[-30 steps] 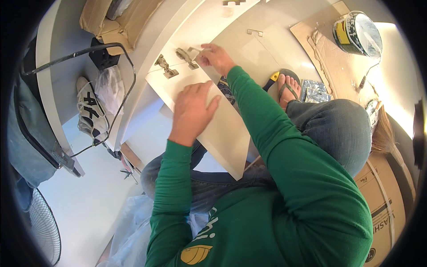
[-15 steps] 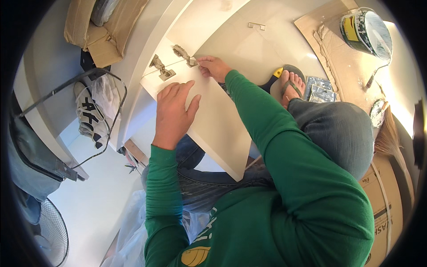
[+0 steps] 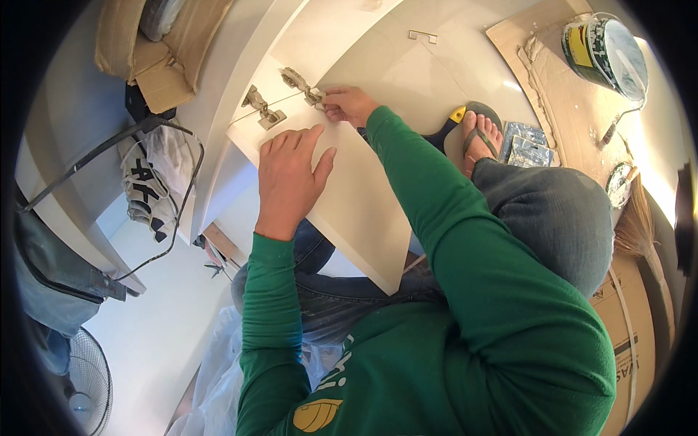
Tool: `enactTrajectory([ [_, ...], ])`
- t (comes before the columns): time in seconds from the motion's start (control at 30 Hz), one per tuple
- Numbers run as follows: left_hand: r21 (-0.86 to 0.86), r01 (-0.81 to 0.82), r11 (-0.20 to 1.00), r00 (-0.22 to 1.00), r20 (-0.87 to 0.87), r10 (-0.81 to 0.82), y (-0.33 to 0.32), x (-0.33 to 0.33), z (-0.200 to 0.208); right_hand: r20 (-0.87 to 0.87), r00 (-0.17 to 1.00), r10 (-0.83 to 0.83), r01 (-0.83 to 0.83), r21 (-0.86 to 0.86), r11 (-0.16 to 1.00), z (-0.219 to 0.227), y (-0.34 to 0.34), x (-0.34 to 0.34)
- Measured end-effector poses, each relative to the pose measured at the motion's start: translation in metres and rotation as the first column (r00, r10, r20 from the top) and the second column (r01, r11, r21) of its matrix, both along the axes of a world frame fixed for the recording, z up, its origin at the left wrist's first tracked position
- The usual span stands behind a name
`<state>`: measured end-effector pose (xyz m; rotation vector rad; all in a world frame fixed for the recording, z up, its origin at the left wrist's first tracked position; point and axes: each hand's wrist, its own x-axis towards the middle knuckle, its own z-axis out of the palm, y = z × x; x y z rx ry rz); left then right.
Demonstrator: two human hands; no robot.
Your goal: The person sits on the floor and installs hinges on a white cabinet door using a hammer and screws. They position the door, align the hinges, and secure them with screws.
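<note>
A pale cabinet door (image 3: 367, 218) lies across my lap, joined along its upper edge to the white cabinet (image 3: 309, 36) by two metal concealed hinges: the left hinge (image 3: 270, 116) and the right hinge (image 3: 294, 78). My left hand (image 3: 289, 174) rests back up on the door just below the left hinge, its thumb held apart and its fingers stretched. At the plate of the right hinge is my right hand (image 3: 349, 105), with thumb and fingertips pinched together. Whatever they may hold is too small or hidden to tell.
A yellow-and-black-handled tool (image 3: 443, 131) lies by my sandalled foot. Beyond are packets (image 3: 527, 145), cardboard (image 3: 542, 87), a paint bucket (image 3: 600, 58) and a metal handle (image 3: 423, 36). To the left are shoes (image 3: 142, 185), an open carton (image 3: 163, 80) and a fan (image 3: 91, 378).
My left hand has shifted slightly right and up on the door. The right hand's fingers have curled closer together at the right hinge. The view has moved a little.
</note>
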<state>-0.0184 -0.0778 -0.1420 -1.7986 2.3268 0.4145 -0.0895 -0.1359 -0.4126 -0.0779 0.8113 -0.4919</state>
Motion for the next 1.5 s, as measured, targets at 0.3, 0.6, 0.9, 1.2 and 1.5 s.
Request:
enactTrajectory([
  [0.3, -0.037, 0.012, 0.999, 1.0, -0.009, -0.012, 0.003, 0.001, -0.002, -0.118, 0.992, 0.034, -0.015, 0.164, 0.986, -0.005, -0.007, 0.022],
  [0.6, 0.013, 0.056, 0.998, 0.989, 0.138, -0.057, -0.001, -0.006, -0.003, -0.206, 0.978, 0.039, -0.034, 0.027, 0.999, -0.012, -0.006, 0.033],
  [0.9, 0.478, -0.026, 0.878, 0.767, 0.573, -0.289, -0.052, 0.009, -0.111, -0.041, 0.999, 0.036, -0.034, 0.036, 0.999, -0.022, -0.004, 0.032],
  [1.2, 0.262, 0.086, 0.961, 0.746, 0.622, -0.236, -0.031, 0.024, -0.141, 0.041, 0.999, 0.036, -0.04, 0.117, 0.992, -0.027, -0.008, 0.031],
  [1.5, 0.293, 0.04, 0.955, 0.807, 0.554, -0.203, -0.032, 0.023, -0.137, 0.143, 0.99, 0.019, -0.043, 0.167, 0.985, -0.032, -0.004, 0.022],
])
